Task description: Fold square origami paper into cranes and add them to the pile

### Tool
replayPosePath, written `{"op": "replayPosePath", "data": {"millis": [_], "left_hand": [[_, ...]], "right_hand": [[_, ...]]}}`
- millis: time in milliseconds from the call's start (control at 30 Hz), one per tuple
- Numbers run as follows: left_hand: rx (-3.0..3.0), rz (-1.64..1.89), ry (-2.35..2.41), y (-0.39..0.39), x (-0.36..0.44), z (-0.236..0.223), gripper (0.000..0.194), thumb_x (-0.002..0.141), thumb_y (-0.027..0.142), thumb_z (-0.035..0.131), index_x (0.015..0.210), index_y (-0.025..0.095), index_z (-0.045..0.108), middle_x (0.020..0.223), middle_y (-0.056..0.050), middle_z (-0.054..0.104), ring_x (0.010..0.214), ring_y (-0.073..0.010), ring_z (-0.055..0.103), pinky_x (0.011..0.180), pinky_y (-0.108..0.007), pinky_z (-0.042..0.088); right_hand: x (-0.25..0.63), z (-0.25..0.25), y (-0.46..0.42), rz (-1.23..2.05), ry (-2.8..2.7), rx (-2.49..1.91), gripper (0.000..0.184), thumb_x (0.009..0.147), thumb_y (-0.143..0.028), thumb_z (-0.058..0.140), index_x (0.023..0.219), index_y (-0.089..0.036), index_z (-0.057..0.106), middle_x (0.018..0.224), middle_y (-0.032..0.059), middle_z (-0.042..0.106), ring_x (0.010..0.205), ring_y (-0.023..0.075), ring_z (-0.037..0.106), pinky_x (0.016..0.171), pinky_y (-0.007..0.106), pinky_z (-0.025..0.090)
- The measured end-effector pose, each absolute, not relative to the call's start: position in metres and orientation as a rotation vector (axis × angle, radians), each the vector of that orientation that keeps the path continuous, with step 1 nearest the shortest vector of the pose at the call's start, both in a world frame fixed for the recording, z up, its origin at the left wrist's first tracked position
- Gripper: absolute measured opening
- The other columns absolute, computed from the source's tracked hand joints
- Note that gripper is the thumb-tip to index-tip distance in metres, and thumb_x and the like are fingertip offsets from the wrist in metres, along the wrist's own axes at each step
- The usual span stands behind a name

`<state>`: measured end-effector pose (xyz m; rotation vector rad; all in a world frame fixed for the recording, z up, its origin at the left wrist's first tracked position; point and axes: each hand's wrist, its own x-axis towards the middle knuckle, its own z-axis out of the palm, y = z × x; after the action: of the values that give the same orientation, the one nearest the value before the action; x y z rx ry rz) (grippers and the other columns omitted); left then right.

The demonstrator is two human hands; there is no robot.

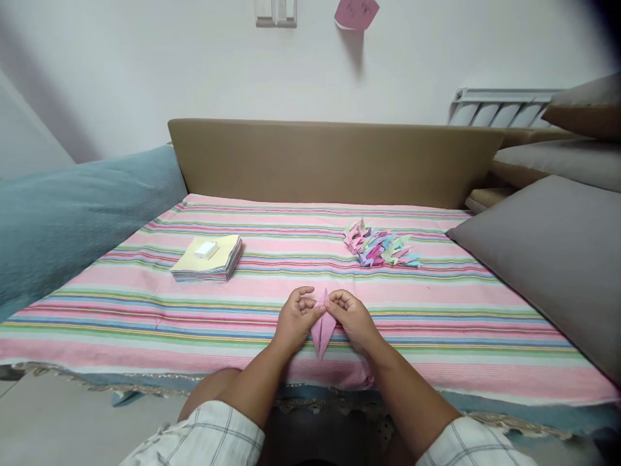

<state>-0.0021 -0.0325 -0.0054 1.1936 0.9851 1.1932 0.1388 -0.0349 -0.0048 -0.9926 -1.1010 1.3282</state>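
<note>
Between my two hands is a pink folded paper (323,333), a long diamond shape with a slit down its lower half. My left hand (297,317) pinches its left side with thumb and fingers, near the middle. On the other side my right hand (353,316) pinches the paper's upper right edge. One point of the paper sticks up between the hands, and the split lower points face me. Beyond my right hand lies a heap of small folded paper pieces (381,246) in pink, purple, blue and green, which look like paper cranes.
A stack of coloured square paper (208,265) lies at the left with a small white block (206,250) on top. Striped cloth (272,226) covers the seat. Grey cushions (548,239) border the right, a blue-covered armrest (97,207) the left, and a brown backrest (334,162) the far side.
</note>
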Motion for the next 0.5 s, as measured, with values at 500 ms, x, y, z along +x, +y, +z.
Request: {"op": "replayPosePath", "data": {"millis": [500], "left_hand": [[1.145, 1.149, 0.894, -0.0353, 0.0008, -0.0024, 0.055, 0.055, 0.038, 0.079, 0.097, 0.017, 0.050, 0.062, 0.005, 0.060, 0.052, -0.0075, 0.052, 0.053, -0.019, 0.038]], "right_hand": [[0.1397, -0.0116, -0.0340, 1.260, -1.092, -1.014, 0.031, 0.067, -0.048, 0.068, 0.067, -0.017, 0.063, 0.061, -0.0022, 0.055, 0.056, 0.0108, 0.045, 0.055, 0.024, 0.038]]}}
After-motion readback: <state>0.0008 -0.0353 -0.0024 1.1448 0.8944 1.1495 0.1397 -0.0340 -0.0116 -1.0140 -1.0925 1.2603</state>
